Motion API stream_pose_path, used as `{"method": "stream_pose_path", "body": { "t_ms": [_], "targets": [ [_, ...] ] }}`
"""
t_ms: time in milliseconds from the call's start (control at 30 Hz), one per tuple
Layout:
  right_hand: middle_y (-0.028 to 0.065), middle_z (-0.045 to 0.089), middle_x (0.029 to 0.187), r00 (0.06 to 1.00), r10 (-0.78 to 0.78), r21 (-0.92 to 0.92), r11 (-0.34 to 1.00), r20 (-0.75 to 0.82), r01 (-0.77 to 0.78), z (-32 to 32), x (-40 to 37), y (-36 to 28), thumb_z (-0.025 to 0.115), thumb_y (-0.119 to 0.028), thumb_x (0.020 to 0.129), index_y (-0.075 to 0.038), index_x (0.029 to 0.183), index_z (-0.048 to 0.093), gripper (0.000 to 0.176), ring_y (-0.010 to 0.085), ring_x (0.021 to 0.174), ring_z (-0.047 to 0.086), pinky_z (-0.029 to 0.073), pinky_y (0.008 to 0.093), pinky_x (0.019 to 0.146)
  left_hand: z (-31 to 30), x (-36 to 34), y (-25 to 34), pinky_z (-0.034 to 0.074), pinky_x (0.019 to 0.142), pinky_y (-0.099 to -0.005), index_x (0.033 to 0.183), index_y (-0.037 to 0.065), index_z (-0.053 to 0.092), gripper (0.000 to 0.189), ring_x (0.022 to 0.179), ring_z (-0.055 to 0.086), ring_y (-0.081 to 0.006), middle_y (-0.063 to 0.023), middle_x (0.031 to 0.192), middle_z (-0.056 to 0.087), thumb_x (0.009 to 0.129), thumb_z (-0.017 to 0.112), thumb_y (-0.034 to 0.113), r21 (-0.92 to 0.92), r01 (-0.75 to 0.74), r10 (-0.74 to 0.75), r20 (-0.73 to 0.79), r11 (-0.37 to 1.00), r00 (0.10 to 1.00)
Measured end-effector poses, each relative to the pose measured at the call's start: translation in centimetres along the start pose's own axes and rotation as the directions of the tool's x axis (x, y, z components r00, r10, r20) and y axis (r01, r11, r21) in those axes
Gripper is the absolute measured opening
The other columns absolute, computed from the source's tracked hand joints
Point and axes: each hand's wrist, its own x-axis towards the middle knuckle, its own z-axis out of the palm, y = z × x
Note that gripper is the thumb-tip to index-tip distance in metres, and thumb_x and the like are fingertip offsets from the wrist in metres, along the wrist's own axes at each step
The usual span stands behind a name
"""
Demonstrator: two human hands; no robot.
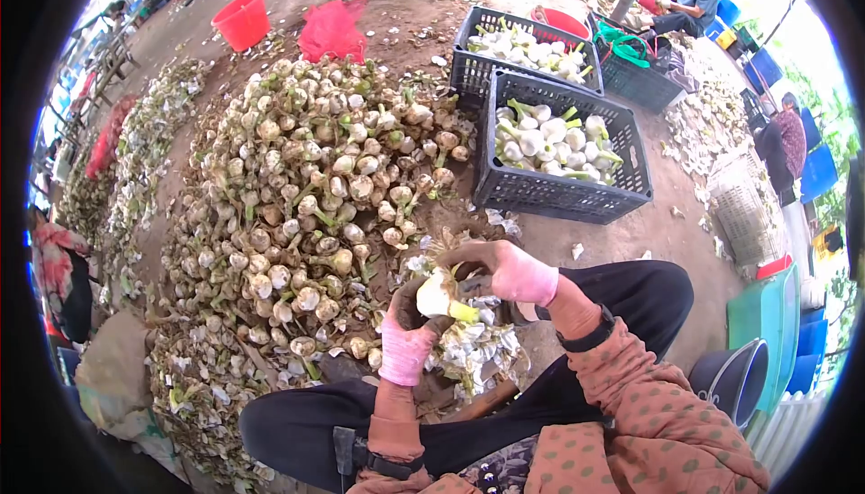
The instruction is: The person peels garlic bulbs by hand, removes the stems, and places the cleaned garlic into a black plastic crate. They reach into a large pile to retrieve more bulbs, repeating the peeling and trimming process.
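A partly peeled garlic bulb (436,292) is held between my hands, its cut green stem pointing to the lower right. My left hand (407,341), in a pink glove with dark, dirty fingers, is closed around the bulb's lower left side. From above, my right hand (518,273), gloved the same way, curls its fingers over the root end and the dry skin there. Its exact fingertip contact is partly hidden. Below the bulb, a heap of white garlic peels (478,354) lies between my legs. A large pile of unpeeled garlic (306,197) spreads ahead and to the left.
Black crates (563,201) (464,66) of peeled garlic stand ahead right. Behind the pile are a red bucket (241,21) and a red mesh bag (333,30). A dark bucket (734,372) is at my right. Other people (694,3) (784,138) sit farther right.
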Motion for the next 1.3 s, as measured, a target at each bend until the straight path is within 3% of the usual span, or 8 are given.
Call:
{"method": "stream_pose_path", "body": {
  "t_ms": [400,533,667,733,800,867,1133,1300],
  "targets": [
    [0.0134,0.066,0.084,0.974,-0.006,-0.297,0.953,-0.226,-0.063,2.6,-0.1,0.2,0.061,0.005,0.077,0.002,0.093,0.062,0.016,0.0169,0.078,0.061,0.048,0.0304,0.072,-0.4,-0.5,-0.3,0.046,0.096,-0.0436,0.131,0.003,0.044,0.064,0.111,0.055,-0.0252,-0.0118,0.121,0.056,0.083,0.068,0.038,-0.434,0.256,-0.218,0.136,0.864,0.966],
    [0.0189,0.063,0.084,0.968,-0.095,-0.567,0.822,-0.231,-0.055,2.6,0.3,1.5,0.064,-0.006,0.077,0.000,0.089,0.060,0.015,0.0327,0.079,0.062,0.049,0.0368,0.071,-0.5,-1.1,-0.3,0.050,0.086,-0.0420,0.134,0.004,0.042,0.064,0.104,0.058,-0.0269,-0.0131,0.118,0.057,0.081,0.064,0.032,-0.067,0.174,-0.160,0.178,0.982,0.971],
    [0.0195,0.062,0.082,0.950,-0.002,-0.573,0.798,-0.312,-0.187,1.9,0.7,7.6,0.065,-0.007,0.075,0.000,0.094,0.060,0.021,0.0347,0.079,0.061,0.048,0.0385,0.069,0.0,-2.0,0.8,0.054,0.081,-0.0419,0.134,0.007,0.042,0.062,0.105,0.058,-0.0276,-0.0127,0.121,0.055,0.082,0.065,0.030,-0.555,0.396,-0.268,0.301,0.731,0.915],
    [0.0124,0.066,0.090,0.949,0.096,-0.416,0.882,-0.300,-0.221,1.5,0.4,8.0,0.064,-0.005,0.078,-0.002,0.106,0.061,0.028,0.0258,0.083,0.063,0.049,0.0358,0.074,-1.2,-1.9,-0.7,0.046,0.096,-0.0371,0.135,0.003,0.039,0.047,0.113,0.055,-0.0233,-0.0141,0.125,0.053,0.091,0.054,0.011,0.302,-0.007,-0.038,0.143,0.953,0.989],
    [0.0048,0.066,0.101,0.978,0.107,0.296,0.954,-0.179,-0.050,1.5,-0.7,4.5,0.063,-0.004,0.083,-0.002,0.117,0.059,0.035,0.0162,0.091,0.061,0.049,0.0304,0.080,-0.5,-1.9,0.1,0.048,0.094,-0.0355,0.131,0.003,0.042,0.044,0.113,0.055,-0.0230,-0.0132,0.124,0.053,0.091,0.055,0.017,0.072,0.083,-0.091,0.110,0.994,0.990],
    [0.0018,0.064,0.108,0.982,0.131,0.250,0.964,-0.136,-0.094,1.0,-1.2,1.1,0.064,-0.003,0.085,-0.001,0.122,0.057,0.038,0.0128,0.098,0.058,0.047,0.0267,0.085,0.5,-1.1,1.1,0.051,0.090,-0.0323,0.124,0.003,0.048,0.043,0.112,0.055,-0.0224,-0.0114,0.122,0.054,0.092,0.059,0.029,-0.377,0.207,-0.183,0.100,0.903,0.978],
    [0.0032,0.064,0.077,0.911,0.231,0.337,0.935,-0.342,-0.110,3.9,-0.1,1.6,0.070,-0.009,0.083,0.003,0.098,0.064,0.020,0.0076,0.068,0.056,0.047,0.0231,0.061,-0.2,0.0,-1.6,0.056,0.085,-0.0385,0.126,0.008,0.051,0.037,0.102,0.062,-0.0252,-0.0130,0.113,0.061,0.089,0.050,0.003,-0.553,0.045,-0.239,-0.285,0.832,0.928],
    [0.0026,0.061,0.079,0.903,0.191,0.369,0.929,-0.385,-0.039,3.5,-0.1,2.1,0.067,-0.008,0.085,0.002,0.093,0.060,0.015,0.0077,0.067,0.056,0.048,0.0237,0.061,-0.2,-1.2,-1.2,0.051,0.090,-0.0430,0.131,0.010,0.045,0.042,0.108,0.059,-0.0235,-0.0099,0.117,0.059,0.090,0.053,0.012,-0.345,0.033,-0.083,-0.132,0.938,0.988]
  ]
}}
